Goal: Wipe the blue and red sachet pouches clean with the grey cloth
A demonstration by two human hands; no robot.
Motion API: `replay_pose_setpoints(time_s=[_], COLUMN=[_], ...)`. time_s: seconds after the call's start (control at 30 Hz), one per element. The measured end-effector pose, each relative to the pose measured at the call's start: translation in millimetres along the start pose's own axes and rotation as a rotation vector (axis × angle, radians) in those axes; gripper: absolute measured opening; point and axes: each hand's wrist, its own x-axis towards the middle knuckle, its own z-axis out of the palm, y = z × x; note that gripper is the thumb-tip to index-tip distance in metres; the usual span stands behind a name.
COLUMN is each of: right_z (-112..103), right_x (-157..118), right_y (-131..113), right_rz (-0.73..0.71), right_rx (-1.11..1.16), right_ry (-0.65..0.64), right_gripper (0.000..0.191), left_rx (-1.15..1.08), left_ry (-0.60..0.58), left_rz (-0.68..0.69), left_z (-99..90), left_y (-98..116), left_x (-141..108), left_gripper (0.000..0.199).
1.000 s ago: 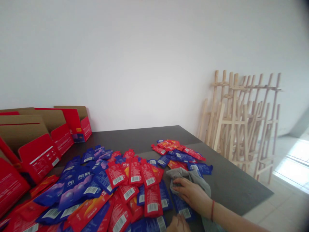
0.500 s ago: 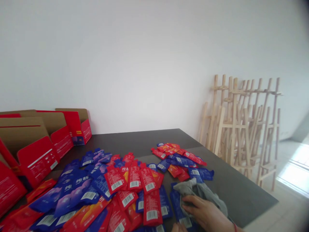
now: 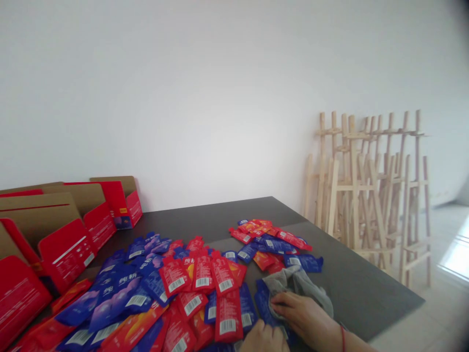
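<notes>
My right hand (image 3: 306,315) grips a grey cloth (image 3: 293,281) and presses it on a blue pouch (image 3: 263,303) near the table's front. Beside it, at the bottom edge, my left hand (image 3: 264,338) is closed with its fingers curled at the lower end of that pouch; what its fingertips pinch is hidden. Left of my hands lies a large pile of red pouches (image 3: 227,318) and blue pouches (image 3: 122,286) with white barcode labels. Behind the cloth is a smaller heap of red and blue pouches (image 3: 278,244).
Open red cardboard boxes (image 3: 66,249) stand in a row along the left side of the dark table (image 3: 351,274). Several wooden easels (image 3: 353,195) lean together beyond its right edge. A white wall (image 3: 220,98) rises behind.
My left hand has come further into view at the bottom edge. My right hand and the cloth have shifted slightly left. The whole view has turned a little.
</notes>
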Motion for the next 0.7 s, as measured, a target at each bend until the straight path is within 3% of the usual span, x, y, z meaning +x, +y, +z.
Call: replay_pose_setpoints(time_s=[0.1,0.23,0.4,0.5,0.6,0.7], right_z=[0,2,1,2,1,1], right_x=[-6,-1,1,0,-1,-2], right_y=[7,18,14,11,10,11], right_rz=[0.065,0.293,0.352,0.349,0.341,0.335], right_rx=[0.018,-0.044,-0.04,-0.03,-0.031,-0.022], right_ry=[0.054,0.163,0.223,0.259,0.257,0.232], right_gripper=[0.044,0.04,0.039,0.039,0.038,0.037], left_rx=[-0.161,-0.313,-0.321,-0.364,-0.348,-0.206], left_ry=[-0.22,-0.337,-0.318,-0.311,-0.328,-0.313], left_rz=[0.05,0.183,0.266,0.296,0.207,0.049], left_z=[-10.3,-20.4,-24.5,-43.6,-73.6,-97.7], left_y=[-15,-28,-43,-69,-105,-148], left_x=[16,27,38,47,44,17], left_gripper=[0.019,0.012,0.011,0.011,0.012,0.015])
